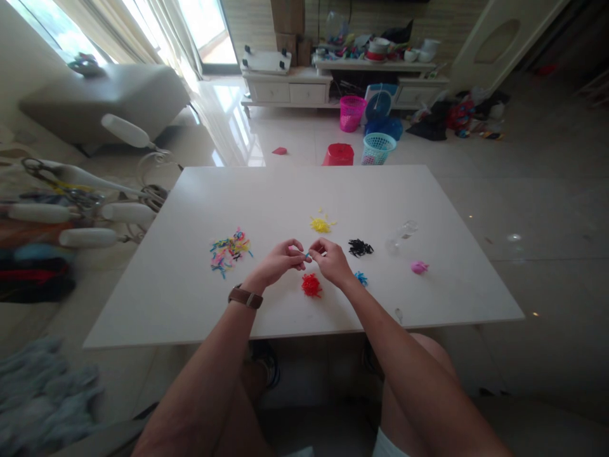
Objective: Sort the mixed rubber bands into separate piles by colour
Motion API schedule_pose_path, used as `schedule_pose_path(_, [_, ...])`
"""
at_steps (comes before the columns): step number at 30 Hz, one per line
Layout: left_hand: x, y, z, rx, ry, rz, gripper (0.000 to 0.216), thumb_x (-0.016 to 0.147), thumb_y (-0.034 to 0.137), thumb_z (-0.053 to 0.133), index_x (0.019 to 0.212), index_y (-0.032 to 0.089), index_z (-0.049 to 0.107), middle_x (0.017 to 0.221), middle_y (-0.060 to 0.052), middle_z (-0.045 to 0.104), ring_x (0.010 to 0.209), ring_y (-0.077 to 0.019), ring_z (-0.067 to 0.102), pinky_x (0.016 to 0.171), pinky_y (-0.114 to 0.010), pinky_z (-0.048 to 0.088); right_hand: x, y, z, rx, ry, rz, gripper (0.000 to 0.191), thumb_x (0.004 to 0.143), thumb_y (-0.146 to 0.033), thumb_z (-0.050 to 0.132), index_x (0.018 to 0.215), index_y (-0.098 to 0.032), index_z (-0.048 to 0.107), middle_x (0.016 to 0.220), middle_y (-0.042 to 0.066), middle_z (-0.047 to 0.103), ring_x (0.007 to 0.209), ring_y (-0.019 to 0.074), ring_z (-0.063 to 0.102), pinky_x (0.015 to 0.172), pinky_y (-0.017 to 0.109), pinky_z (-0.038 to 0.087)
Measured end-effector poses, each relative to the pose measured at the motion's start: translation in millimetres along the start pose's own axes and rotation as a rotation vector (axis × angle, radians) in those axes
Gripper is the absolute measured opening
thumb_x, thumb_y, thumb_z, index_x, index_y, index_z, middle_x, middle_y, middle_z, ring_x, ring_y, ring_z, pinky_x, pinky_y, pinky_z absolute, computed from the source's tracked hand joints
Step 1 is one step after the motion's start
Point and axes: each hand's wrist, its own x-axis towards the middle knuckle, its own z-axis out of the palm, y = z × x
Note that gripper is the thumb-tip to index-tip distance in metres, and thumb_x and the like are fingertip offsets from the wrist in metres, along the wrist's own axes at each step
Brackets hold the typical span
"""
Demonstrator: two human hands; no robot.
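Observation:
My left hand (281, 261), with a brown watch strap on its wrist, meets my right hand (330, 259) above the middle of the white table (166, 304). Both have their fingertips pinched at a small blue strip (307, 255), mostly hidden by the fingers. Just below them lies a heap of red strips (311, 285). A yellow heap (321, 225) sits beyond the hands and a black heap (360, 247) to their right. My right forearm partly covers a blue heap (361, 278). To the left, a mixed-colour pile (231, 249) is spread out.
On the table's right are a pink object (419, 267), a clear plastic container (408, 229) and a small clear piece (398, 314). Past the far edge stand a red stool (339, 154), a light blue basket (378, 148) and a pink basket (352, 114). A white lamp (126, 131) borders the left side.

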Motion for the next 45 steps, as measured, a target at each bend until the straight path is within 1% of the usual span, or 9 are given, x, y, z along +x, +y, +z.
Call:
schedule_pose_path(5, [0, 4, 7, 0.027, 0.006, 0.007, 0.029, 0.072, 0.020, 0.073, 0.090, 0.018, 0.049, 0.078, -0.006, 0.074, 0.063, -0.0120, 0.065, 0.062, -0.024, 0.045, 2, 3, -2, 0.066, 0.120, 0.052, 0.009, 0.081, -0.028, 0.059, 0.075, -0.021, 0.058, 0.073, -0.001, 0.064, 0.070, 0.0160, 0.060, 0.069, 0.029, 0.045])
schedule_pose_path(9, [-1, 6, 12, 0.032, 0.001, 0.003, 0.029, 0.072, 0.018, 0.072, 0.089, 0.018, 0.049, 0.079, -0.007, 0.075, 0.064, -0.0122, 0.065, 0.062, -0.024, 0.046, 0, 6, -2, 0.096, 0.147, 0.060, 0.011, 0.082, -0.030, 0.056, 0.076, -0.022, 0.054, 0.072, -0.001, 0.061, 0.067, 0.0157, 0.060, 0.067, 0.029, 0.045])
schedule_pose_path(17, [0, -3, 10, -0.034, -0.012, 0.000, 0.034, 0.072, 0.025, 0.078, 0.096, 0.017, 0.055, 0.079, -0.006, 0.074, 0.066, -0.0126, 0.066, 0.065, -0.025, 0.047, -8, 5, -2, 0.084, 0.003, 0.042, 0.012, 0.082, -0.032, 0.057, 0.077, -0.021, 0.057, 0.074, -0.002, 0.062, 0.068, 0.0152, 0.060, 0.065, 0.028, 0.045])
schedule_pose_path(21, [0, -2, 9, -0.101, 0.004, -0.025, 0.030, 0.075, 0.026, 0.078, 0.095, 0.015, 0.058, 0.088, -0.010, 0.076, 0.068, -0.0136, 0.068, 0.066, -0.026, 0.048, -4, 8, -9, 0.050, 0.012, 0.028, 0.012, 0.082, -0.032, 0.058, 0.078, -0.021, 0.059, 0.076, -0.001, 0.064, 0.070, 0.0154, 0.061, 0.067, 0.029, 0.046])
schedule_pose_path(24, [2, -1, 9, -0.121, 0.031, -0.078, 0.023, 0.077, 0.026, 0.075, 0.092, 0.013, 0.063, 0.091, -0.014, 0.076, 0.066, -0.0124, 0.066, 0.063, -0.024, 0.047, 0, 9, -14, 0.068, 0.029, 0.019, 0.012, 0.083, -0.033, 0.058, 0.080, -0.022, 0.060, 0.077, -0.001, 0.065, 0.071, 0.0156, 0.061, 0.068, 0.029, 0.047])
schedule_pose_path(27, [6, -2, 10, -0.134, 0.022, -0.114, 0.022, 0.079, 0.028, 0.074, 0.091, 0.010, 0.068, 0.094, -0.016, 0.076, 0.066, -0.0110, 0.064, 0.061, -0.023, 0.046, 2, 9, -16, 0.075, 0.037, 0.018, 0.013, 0.084, -0.034, 0.059, 0.082, -0.022, 0.061, 0.079, -0.001, 0.066, 0.070, 0.0154, 0.062, 0.069, 0.029, 0.048])
schedule_pose_path(35, [10, -1, 18, -0.217, -0.079, -0.095, 0.028, 0.075, 0.034, 0.080, 0.085, 0.009, 0.072, 0.085, -0.011, 0.073, 0.065, -0.0096, 0.059, 0.062, -0.022, 0.045, 1, 4, -16, 0.063, 0.039, 0.010, 0.012, 0.084, -0.032, 0.060, 0.083, -0.021, 0.064, 0.080, -0.001, 0.068, 0.070, 0.0143, 0.060, 0.068, 0.028, 0.048])
schedule_pose_path(39, [8, -1, 20, -0.187, -0.082, -0.081, 0.027, 0.075, 0.035, 0.080, 0.081, 0.010, 0.071, 0.083, -0.009, 0.072, 0.064, -0.0092, 0.058, 0.062, -0.023, 0.044, 0, 3, -16, 0.059, 0.034, 0.007, 0.011, 0.085, -0.031, 0.058, 0.083, -0.021, 0.063, 0.081, 0.000, 0.068, 0.071, 0.0146, 0.062, 0.069, 0.028, 0.048])
schedule_pose_path(45, [6, 1, 20, -0.179, -0.070, -0.087, 0.028, 0.075, 0.036, 0.079, 0.082, 0.010, 0.070, 0.082, -0.009, 0.071, 0.063, -0.0091, 0.056, 0.062, -0.024, 0.044, -1, 3, -15, 0.055, 0.046, 0.019, 0.012, 0.085, -0.032, 0.056, 0.082, -0.021, 0.061, 0.081, 0.000, 0.067, 0.069, 0.0148, 0.062, 0.068, 0.029, 0.048])
